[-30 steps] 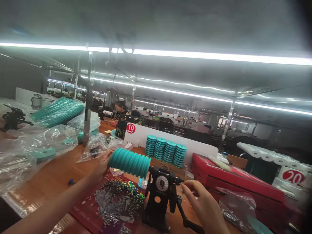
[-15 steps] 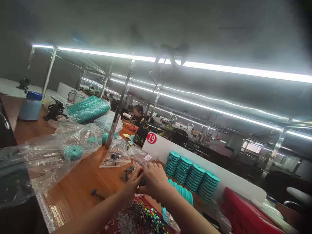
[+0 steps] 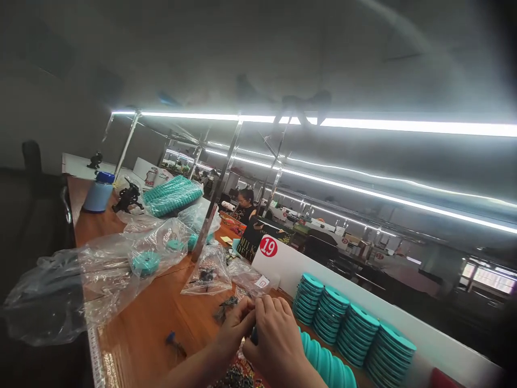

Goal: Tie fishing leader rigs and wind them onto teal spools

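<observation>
My left hand (image 3: 235, 330) and my right hand (image 3: 275, 331) meet over the lower middle of the wooden table (image 3: 149, 312), fingers curled and pressed together. A small dark piece shows between them, too hidden to name. Just left of my hands lies a small heap of dark metal pieces (image 3: 226, 307). Below them, at the bottom edge, part of a pile of small dark parts (image 3: 234, 377) is visible. Teal discs (image 3: 327, 358) lie in a row right of my right hand, with upright stacks of teal discs (image 3: 335, 315) behind.
Clear plastic bags (image 3: 105, 269) spread over the left side, one around a teal spool (image 3: 145, 262). A blue-capped bottle (image 3: 99, 193) stands at the back left. A metal post (image 3: 216, 199) rises behind. A white divider (image 3: 288, 261) marked 19 runs right. Another person (image 3: 245, 207) sits beyond.
The view has shifted, so the table and hands appear lower and further right. The colourful beads have left the view. My hands stay together.
</observation>
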Available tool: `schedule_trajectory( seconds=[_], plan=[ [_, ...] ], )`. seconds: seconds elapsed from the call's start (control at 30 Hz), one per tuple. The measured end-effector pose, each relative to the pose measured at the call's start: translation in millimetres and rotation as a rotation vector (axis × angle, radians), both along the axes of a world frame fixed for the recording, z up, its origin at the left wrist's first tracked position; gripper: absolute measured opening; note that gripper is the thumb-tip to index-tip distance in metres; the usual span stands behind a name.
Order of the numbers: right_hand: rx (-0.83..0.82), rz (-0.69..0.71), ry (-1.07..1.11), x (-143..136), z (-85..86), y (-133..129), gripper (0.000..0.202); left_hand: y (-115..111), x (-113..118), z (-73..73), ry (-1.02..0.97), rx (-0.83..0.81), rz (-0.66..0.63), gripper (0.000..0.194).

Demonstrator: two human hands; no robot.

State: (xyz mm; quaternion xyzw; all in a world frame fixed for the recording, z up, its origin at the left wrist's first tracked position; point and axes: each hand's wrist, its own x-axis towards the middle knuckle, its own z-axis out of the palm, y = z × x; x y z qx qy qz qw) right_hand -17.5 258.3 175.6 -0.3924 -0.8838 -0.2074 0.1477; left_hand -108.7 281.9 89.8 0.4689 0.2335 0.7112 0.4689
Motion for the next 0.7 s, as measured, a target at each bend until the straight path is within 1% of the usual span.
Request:
schedule_trajectory(
  seconds=[0.13,0.23,0.3,0.4,0.57,0.7],
  plan=[
    [0.0,-0.003,-0.002,1,-0.8,0,0.032,16,-4,-7.9,-0.03,-0.081,-0.027,0.03],
    [0.023,0.001,0.001,1,-4.8,5,0.038,20,-3,-9.0,-0.061,-0.137,-0.017,0.034],
    [0.032,-0.001,0.011,1,-7.8,9,0.038,17,-1,-7.6,-0.087,-0.146,0.005,0.034],
    [0.031,0.015,0.03,1,-10.6,13,0.035,8,2,-3.7,-0.103,-0.116,0.04,0.032],
    [0.011,0.031,0.049,1,-10.6,14,0.031,-8,2,5.2,-0.062,-0.067,0.083,0.031],
    [0.012,0.039,0.048,1,-10.8,15,0.032,-11,1,8.9,-0.026,-0.059,0.137,0.034]
  ],
)
